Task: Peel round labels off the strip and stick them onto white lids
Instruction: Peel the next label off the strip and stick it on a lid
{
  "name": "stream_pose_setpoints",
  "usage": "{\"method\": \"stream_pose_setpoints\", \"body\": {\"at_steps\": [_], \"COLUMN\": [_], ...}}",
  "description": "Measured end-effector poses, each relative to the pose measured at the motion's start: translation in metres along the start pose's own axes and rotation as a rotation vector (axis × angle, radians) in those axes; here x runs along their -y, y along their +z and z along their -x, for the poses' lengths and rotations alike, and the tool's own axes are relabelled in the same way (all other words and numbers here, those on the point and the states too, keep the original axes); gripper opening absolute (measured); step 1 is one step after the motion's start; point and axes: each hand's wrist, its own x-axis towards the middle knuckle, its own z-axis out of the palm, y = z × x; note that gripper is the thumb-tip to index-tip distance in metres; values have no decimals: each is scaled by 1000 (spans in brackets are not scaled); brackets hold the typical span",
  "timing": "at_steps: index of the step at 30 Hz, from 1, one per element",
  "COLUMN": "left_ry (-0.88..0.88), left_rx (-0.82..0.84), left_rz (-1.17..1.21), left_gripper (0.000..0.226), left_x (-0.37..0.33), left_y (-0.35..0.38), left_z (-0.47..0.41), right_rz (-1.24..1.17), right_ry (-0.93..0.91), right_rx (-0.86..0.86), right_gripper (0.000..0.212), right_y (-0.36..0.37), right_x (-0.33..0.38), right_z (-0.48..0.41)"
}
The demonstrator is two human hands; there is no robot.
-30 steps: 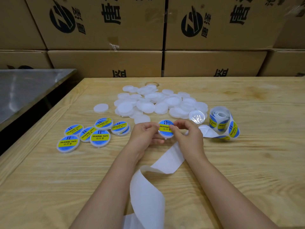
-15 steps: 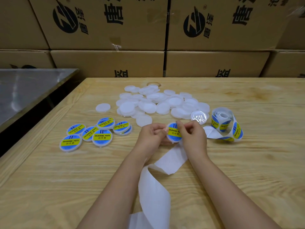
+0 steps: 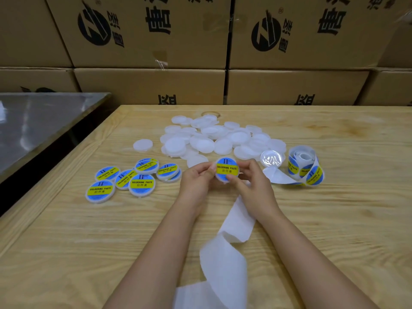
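Both hands hold one white lid (image 3: 226, 170) above the table, its blue and yellow round label facing me. My left hand (image 3: 196, 181) grips its left edge and my right hand (image 3: 252, 186) its right edge, thumbs on the rim. A pile of bare white lids (image 3: 220, 139) lies behind. Several labelled lids (image 3: 133, 179) lie at the left. The label roll (image 3: 304, 166) stands at the right, and its empty white backing strip (image 3: 225, 253) trails under my right wrist toward me.
A shiny clear round piece (image 3: 271, 159) lies next to the roll. One lone white lid (image 3: 143, 145) sits left of the pile. Stacked cardboard boxes (image 3: 156, 63) wall off the back. A steel table (image 3: 40, 123) stands to the left beyond the wooden table's edge (image 3: 44, 197).
The lid was turned in my fingers, tilted at first, and now faces me squarely with the label flat on it. The hands stayed at the same spot.
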Motion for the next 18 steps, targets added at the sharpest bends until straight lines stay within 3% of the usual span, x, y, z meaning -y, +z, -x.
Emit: {"method": "stream_pose_setpoints", "body": {"at_steps": [5, 8, 13, 16, 18], "left_ry": [16, 88, 454, 459, 386], "left_rx": [-42, -157, -485, -789, -903], "left_rz": [-20, -93, -434, -691, -789], "left_gripper": [17, 20, 16, 22, 24], "left_x": [-1, -2, -12, -21, -25], "left_y": [3, 2, -24, -56, -72], "left_z": [-1, -3, -7, -14, -16], "right_rz": [-121, -184, -346, -322, -295], "right_ry": [28, 66, 126, 136, 142], "right_rx": [0, -16, -58, -32, -24], "right_gripper": [21, 24, 25, 24, 23], "right_y": [-3, -5, -8, -8, -7], "right_x": [0, 0, 1, 0, -1], "right_z": [-1, -1, -3, -3, -4]}}
